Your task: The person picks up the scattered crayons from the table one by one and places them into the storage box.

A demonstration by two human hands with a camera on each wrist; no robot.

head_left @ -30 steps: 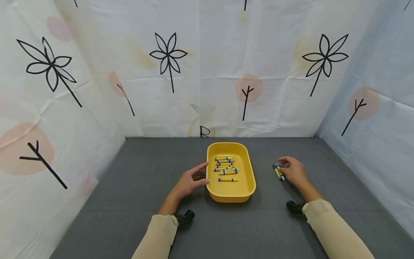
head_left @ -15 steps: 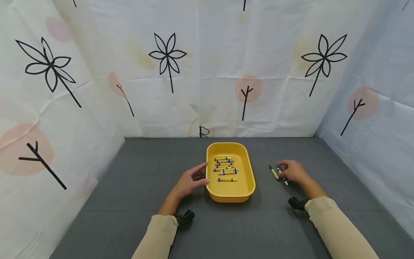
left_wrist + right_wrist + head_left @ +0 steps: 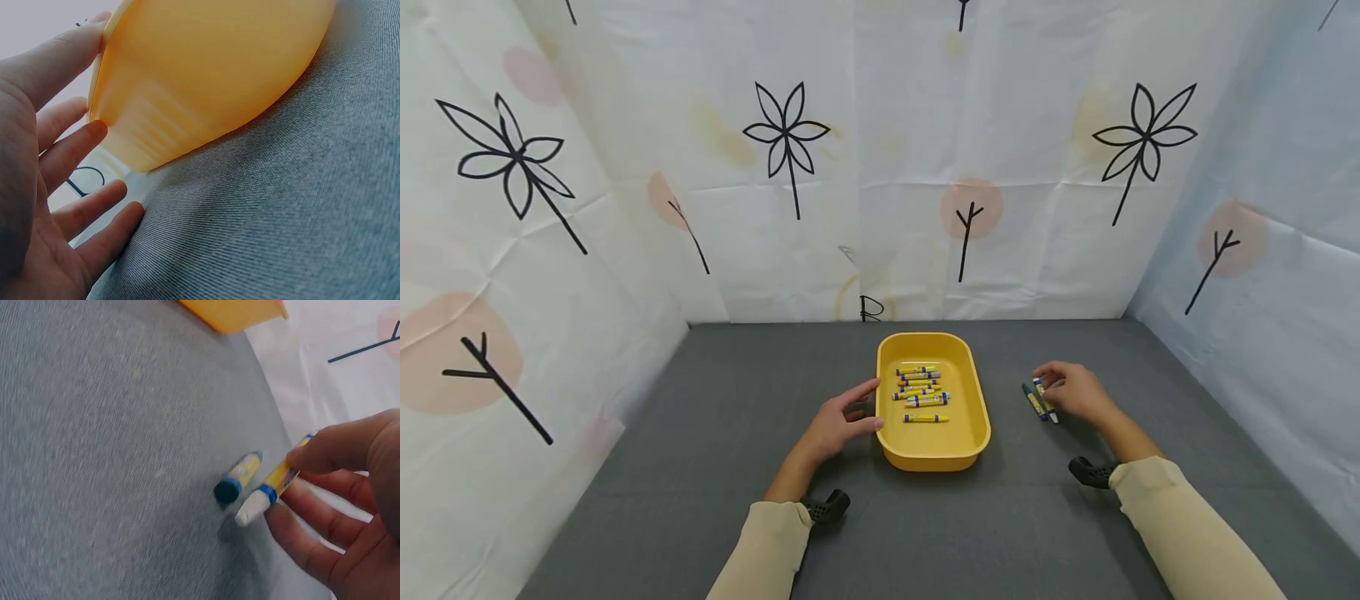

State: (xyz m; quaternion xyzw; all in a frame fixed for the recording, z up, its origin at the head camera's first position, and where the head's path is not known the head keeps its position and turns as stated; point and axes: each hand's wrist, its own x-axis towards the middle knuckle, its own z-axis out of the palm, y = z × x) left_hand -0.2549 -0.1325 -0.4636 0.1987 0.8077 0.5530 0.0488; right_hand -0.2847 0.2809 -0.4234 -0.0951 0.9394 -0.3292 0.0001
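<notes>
My right hand (image 3: 1078,392) pinches a white crayon (image 3: 255,508) with a yellow and blue wrapper between thumb and fingers, its white tip pointing down toward me. Right beside it on the grey table lies a dark green crayon (image 3: 236,480). The yellow tray (image 3: 934,450) stands in the middle of the table, with several yellow-wrapped crayons (image 3: 927,419) lying crosswise in it, roughly in a column. At the tray's left side, my left hand (image 3: 829,432) touches the rim with extended thumb and fingers, the lower fingers spread out below it in the left wrist view.
A white cloth wall (image 3: 910,250) with black flower and twig drawings stands behind the table and along both sides. The grey table (image 3: 760,367) meets it at the back edge. Each wrist carries a black band device (image 3: 829,506).
The two loose crayons, side by side earlier, were spread apart; the green one now lies slightly further left. My right hand shifted right, then back forward and left with the white crayon. The left hand stayed put.
</notes>
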